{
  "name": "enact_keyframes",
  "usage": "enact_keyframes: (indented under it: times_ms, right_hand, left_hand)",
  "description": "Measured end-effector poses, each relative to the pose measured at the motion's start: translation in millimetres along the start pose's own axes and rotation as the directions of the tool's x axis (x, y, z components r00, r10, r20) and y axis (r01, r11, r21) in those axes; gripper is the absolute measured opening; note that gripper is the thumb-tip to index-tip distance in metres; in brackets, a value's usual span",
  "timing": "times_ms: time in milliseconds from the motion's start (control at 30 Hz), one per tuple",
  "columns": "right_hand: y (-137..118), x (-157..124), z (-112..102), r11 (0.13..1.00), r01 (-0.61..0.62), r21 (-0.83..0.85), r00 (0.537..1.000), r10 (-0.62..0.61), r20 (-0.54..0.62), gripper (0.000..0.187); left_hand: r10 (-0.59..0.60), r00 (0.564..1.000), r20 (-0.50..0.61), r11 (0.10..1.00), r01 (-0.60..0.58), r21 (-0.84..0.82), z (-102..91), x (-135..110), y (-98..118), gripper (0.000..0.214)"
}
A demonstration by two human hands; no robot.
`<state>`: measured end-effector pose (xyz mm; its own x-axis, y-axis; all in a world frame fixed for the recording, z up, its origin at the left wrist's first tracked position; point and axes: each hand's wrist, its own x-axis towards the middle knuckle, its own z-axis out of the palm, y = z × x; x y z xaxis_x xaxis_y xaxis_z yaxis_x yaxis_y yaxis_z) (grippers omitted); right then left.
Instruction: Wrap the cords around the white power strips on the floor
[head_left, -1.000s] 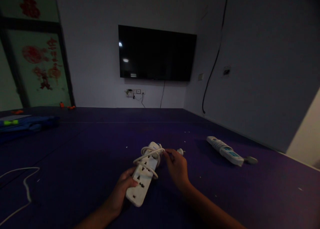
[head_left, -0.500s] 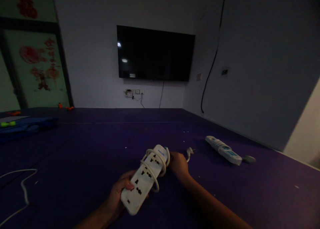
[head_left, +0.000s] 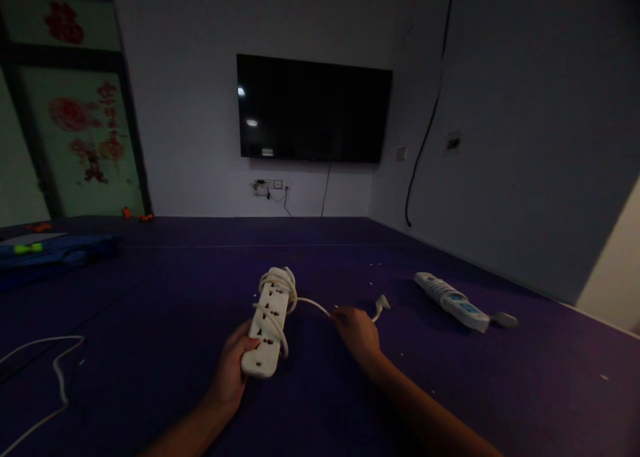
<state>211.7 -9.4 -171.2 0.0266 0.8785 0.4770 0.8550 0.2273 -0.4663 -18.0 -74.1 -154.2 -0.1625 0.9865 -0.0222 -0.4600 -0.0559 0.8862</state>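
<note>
My left hand point(head_left: 235, 364) grips the lower end of a white power strip point(head_left: 267, 324), thumb on its socket face. The strip is tilted, its far end pointing away from me. Its white cord point(head_left: 313, 303) is looped several times round the upper half, with one looser loop lower down. To the right, my right hand point(head_left: 356, 330) is closed on the cord, which runs taut-looking but slightly curved from the strip. Past that hand the cord ends in a white plug point(head_left: 382, 304) by the purple surface.
A second power strip point(head_left: 450, 300), its cord wound round it, lies at right with a grey plug point(head_left: 504, 320). A thin white cable point(head_left: 60, 370) lies at left. Blue cloth point(head_left: 75, 249) is at far left. A television point(head_left: 315, 110) hangs on the far wall.
My left hand has turned the power strip more upright and moved it left. My right hand, formerly beside the strip's top, is now apart from it, with a length of cord stretched between.
</note>
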Motion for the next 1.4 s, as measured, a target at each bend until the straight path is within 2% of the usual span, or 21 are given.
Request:
enact_keyframes:
  times_ms: [133,200,267,333,400,533,633,833,900,1033,1133,1233,1333,1400]
  right_hand:
    - [-11.5,-3.9,1.1,0.989,0.121,0.081,0.993,-0.120,-0.016,0.023]
    - [-20.1,-9.1,0.2,0.968,0.213,0.132,0.976,-0.217,0.021,0.029]
    - [-29.9,-16.5,-2.2,0.920,0.331,0.212,0.930,-0.356,0.092,0.035]
    - [-40.0,-24.7,-5.6,0.837,0.451,0.310,0.849,-0.509,0.140,0.035]
    - [-49.5,-32.2,-9.1,0.763,0.525,0.377,0.777,-0.610,0.154,0.033]
    - [-62.2,-42.7,-11.3,0.678,0.569,0.465,0.708,-0.692,0.142,0.031]
    - [-65.7,-48.3,-6.5,0.658,0.590,0.469,0.688,-0.713,0.134,0.030]
    - [-66.5,-52.6,2.7,0.743,0.563,0.363,0.736,-0.650,0.188,0.015]
    - [-65.2,-51.1,1.2,0.784,0.519,0.341,0.783,-0.595,0.178,0.018]
    - [-59.3,-44.0,-5.2,0.855,0.335,0.395,0.917,-0.392,0.071,0.033]
    - [-52.5,-34.0,-10.1,0.869,0.226,0.441,0.972,-0.234,-0.039,0.038]
    - [-45.5,-21.9,-16.9,0.894,0.166,0.416,0.982,-0.114,-0.148,0.040]
    - [-39.5,-11.0,-25.4,0.908,0.160,0.388,0.976,-0.086,-0.200,0.039]
    - [-35.0,-4.6,-29.6,0.891,0.155,0.427,0.971,-0.059,-0.231,0.036]
  left_hand:
    - [-0.006,0.999,0.047,0.999,0.004,0.042,0.6,-6.9,-1.7,0.044]
    - [-0.005,0.998,0.065,0.999,0.002,0.046,0.9,-10.5,-2.6,0.046]
    - [-0.007,0.997,0.075,0.999,0.003,0.047,1.4,-13.3,-3.0,0.046]
    - [-0.003,0.997,0.079,0.999,-0.001,0.048,2.1,-15.0,-2.7,0.044]
    - [0.009,0.997,0.077,0.999,-0.013,0.050,2.8,-16.0,-1.7,0.041]
    - [0.040,0.997,0.072,0.997,-0.044,0.059,3.0,-15.9,0.0,0.036]
    - [0.054,0.996,0.065,0.996,-0.058,0.063,2.6,-14.7,-0.4,0.033]
    - [0.039,0.998,0.049,0.996,-0.043,0.074,2.0,-11.2,-1.3,0.032]
    - [0.022,0.999,0.027,0.997,-0.024,0.079,1.5,-9.7,-1.0,0.036]
    - [-0.006,1.000,-0.009,0.995,0.007,0.098,0.6,-9.6,-0.9,0.038]
    - [-0.057,0.998,0.033,0.991,0.053,0.120,0.0,-13.5,-2.2,0.039]
    - [-0.126,0.986,0.107,0.986,0.112,0.127,-1.7,-16.3,-4.2,0.039]
    - [-0.155,0.978,0.137,0.985,0.142,0.102,-4.9,-14.0,-7.0,0.039]
    - [-0.163,0.972,0.171,0.985,0.152,0.078,-7.3,-11.4,-9.0,0.038]
